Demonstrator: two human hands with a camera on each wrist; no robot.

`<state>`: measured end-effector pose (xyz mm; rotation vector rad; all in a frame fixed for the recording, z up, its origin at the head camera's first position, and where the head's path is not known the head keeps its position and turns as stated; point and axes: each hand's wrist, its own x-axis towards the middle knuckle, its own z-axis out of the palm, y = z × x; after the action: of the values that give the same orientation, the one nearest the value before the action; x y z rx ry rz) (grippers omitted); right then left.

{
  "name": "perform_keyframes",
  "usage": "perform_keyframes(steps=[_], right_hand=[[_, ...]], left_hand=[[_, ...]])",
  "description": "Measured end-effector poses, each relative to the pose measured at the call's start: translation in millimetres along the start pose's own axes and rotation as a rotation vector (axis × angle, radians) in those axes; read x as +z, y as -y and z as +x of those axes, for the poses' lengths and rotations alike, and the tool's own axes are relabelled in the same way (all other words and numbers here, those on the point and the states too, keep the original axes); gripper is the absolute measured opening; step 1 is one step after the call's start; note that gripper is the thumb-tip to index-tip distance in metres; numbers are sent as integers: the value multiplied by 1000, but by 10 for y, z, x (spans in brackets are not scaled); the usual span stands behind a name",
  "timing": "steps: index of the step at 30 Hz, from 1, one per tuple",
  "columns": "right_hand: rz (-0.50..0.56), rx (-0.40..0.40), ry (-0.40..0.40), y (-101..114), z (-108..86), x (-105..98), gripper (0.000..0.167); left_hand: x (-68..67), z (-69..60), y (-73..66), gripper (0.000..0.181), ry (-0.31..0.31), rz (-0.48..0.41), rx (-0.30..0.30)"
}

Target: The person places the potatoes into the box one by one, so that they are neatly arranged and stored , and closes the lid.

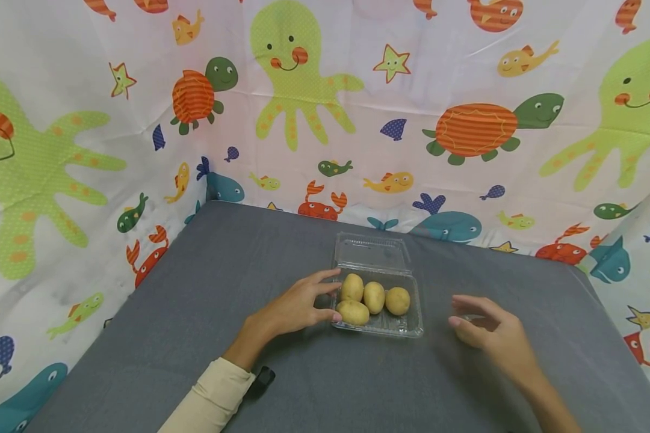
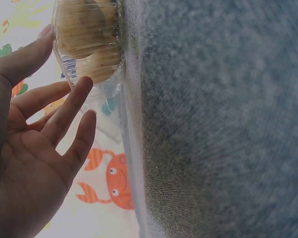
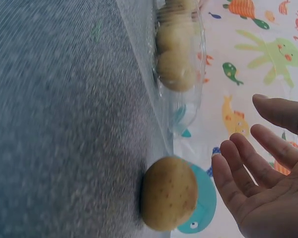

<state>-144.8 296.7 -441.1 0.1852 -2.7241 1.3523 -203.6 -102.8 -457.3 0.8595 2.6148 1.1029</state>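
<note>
A clear plastic clamshell container (image 1: 401, 328) stands on the table with its lid (image 1: 372, 252) folded back. Several potatoes (image 1: 374, 297) lie in it, mostly toward its left side. At the container's left edge is my left hand (image 1: 298, 304), its fingers spread and its thumb by the front left corner. In the left wrist view the fingertips (image 2: 83, 85) meet or nearly meet the container wall. My right hand (image 1: 493, 337) hovers to the right of the container, fingers loosely bent and holding nothing. Beneath it, a loose potato (image 3: 169, 193) rests on the table, largely hidden in the head view.
A dark grey cloth covers the table (image 1: 222, 270). A curtain (image 1: 357, 120) printed with sea animals hangs along the back and both sides. The raised lid reaches toward the table's back edge.
</note>
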Motion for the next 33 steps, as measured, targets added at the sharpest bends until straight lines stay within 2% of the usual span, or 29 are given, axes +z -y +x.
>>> perform_keyframes(steps=[6,19,33], right_hand=[[-59,28,-19,-45,-14,-69,43],[-83,111,-24,-166,-44,-158,52],[-116,218,17,-276,-41,-190,65]], left_hand=[[-3,-15,-3,71,2,2,-6],[4,-8,9,70,-6,-3,0],[-2,-10,1,69,-6,5,2]])
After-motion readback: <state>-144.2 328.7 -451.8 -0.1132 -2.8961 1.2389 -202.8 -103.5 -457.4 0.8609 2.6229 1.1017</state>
